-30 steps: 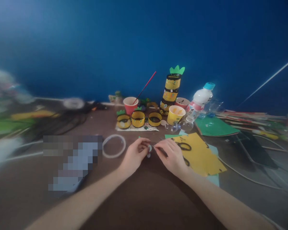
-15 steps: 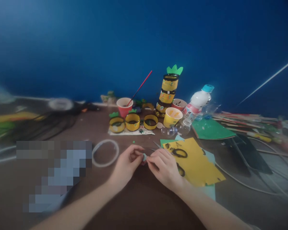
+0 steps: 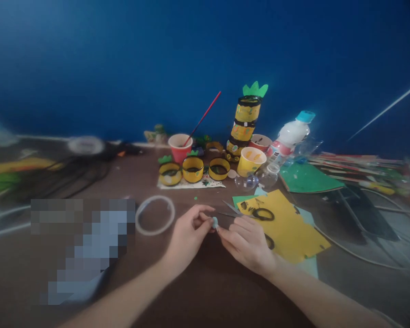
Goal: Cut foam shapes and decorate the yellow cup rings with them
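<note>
My left hand (image 3: 190,237) pinches a small, pale blue, roundish piece (image 3: 215,222) between thumb and fingers, just above the brown table. Closed from the other side, my right hand (image 3: 248,242) has its fingertips at the right edge of that piece. What the piece is made of is too small to tell. Scissors (image 3: 263,214) with black handles lie just beyond and beside my right hand, partly hidden by it. Under them is a yellow sheet (image 3: 287,228) with dark marks, on top of green and pale blue sheets.
Behind stand yellow rings (image 3: 193,175) with black rims, a red cup (image 3: 179,152) holding a red stick, a yellow cup (image 3: 251,164), a yellow-black tower (image 3: 244,132) with a green crown, and a white bottle (image 3: 294,133). A clear hoop (image 3: 137,218) lies left of my hands.
The whole view has shifted a little, so the table things sit further right. Both hands stay together at the pale blue piece, with only slight finger movement.
</note>
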Demonstrator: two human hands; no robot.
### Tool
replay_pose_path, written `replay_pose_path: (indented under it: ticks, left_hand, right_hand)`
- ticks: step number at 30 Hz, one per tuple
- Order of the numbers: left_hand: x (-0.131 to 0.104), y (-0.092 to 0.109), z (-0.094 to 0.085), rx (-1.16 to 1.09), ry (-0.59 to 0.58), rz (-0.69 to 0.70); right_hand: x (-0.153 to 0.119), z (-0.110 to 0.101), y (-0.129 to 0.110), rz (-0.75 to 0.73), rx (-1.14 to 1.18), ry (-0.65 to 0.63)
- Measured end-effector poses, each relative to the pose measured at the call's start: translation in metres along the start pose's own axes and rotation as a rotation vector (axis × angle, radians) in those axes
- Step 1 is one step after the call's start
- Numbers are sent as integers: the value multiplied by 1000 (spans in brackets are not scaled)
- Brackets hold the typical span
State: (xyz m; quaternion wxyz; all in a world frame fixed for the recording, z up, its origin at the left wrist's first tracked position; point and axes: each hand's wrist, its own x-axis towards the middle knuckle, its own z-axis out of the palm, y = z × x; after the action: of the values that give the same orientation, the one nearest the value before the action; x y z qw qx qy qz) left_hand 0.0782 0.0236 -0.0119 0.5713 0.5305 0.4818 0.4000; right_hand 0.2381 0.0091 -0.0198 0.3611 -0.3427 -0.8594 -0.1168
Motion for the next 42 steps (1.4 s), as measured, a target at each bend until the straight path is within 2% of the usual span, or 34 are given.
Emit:
replay_pose_path:
  ticks: [10,33,42]
  left_hand:
    - [1,0,1,96,-32,32]
    - [1,-1,1,16,-43,-18]
    - [0,1,0,118,-97,65]
  right_hand:
    - [-3,3,6,-44,-34,-23]
    - [-2,6,5,-8,-7,-58]
    - [-3,7,4,-17,0,-78]
